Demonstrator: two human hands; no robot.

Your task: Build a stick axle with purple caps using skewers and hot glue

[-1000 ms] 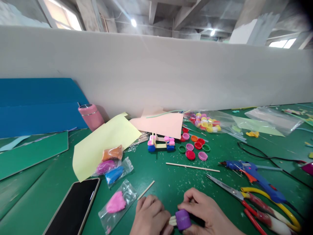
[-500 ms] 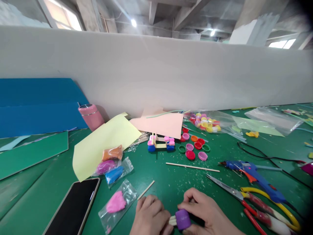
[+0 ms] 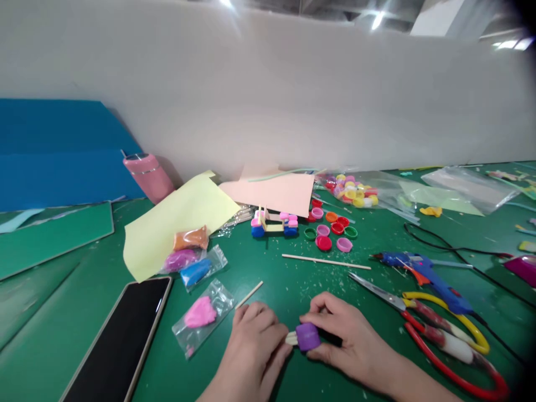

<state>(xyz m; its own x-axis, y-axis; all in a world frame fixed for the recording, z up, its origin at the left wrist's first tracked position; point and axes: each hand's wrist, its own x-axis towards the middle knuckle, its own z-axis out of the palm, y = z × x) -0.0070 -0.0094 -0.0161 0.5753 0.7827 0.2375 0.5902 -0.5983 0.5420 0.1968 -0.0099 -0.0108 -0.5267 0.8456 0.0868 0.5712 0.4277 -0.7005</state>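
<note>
Between my two hands, low in the head view, is a purple bottle cap (image 3: 308, 336) with a bundle of thin pale wooden sticks (image 3: 292, 338) joined to its left side. My right hand (image 3: 347, 340) pinches the cap between thumb and fingers. My left hand (image 3: 257, 349) is closed on the sticks, its fingers hiding their far ends. Just beyond my left fingers lies a short wooden stick (image 3: 250, 294). Further back stands a small model car (image 3: 275, 226) of wooden sticks with blue and pink caps.
Scissors (image 3: 389, 293) and a blue glue gun (image 3: 422, 271) lie to the right, with a black cable (image 3: 444, 244). Several loose bottle caps (image 3: 324, 243) and a long stick (image 3: 326, 261) lie ahead. Left are a phone (image 3: 121, 335), bagged pink clay (image 3: 201, 312) and a pink cup (image 3: 149, 177).
The camera view has tipped downward, so the table and hands sit higher in the picture and more of both forearms shows. Both hands keep their hold on the cap and sticks.
</note>
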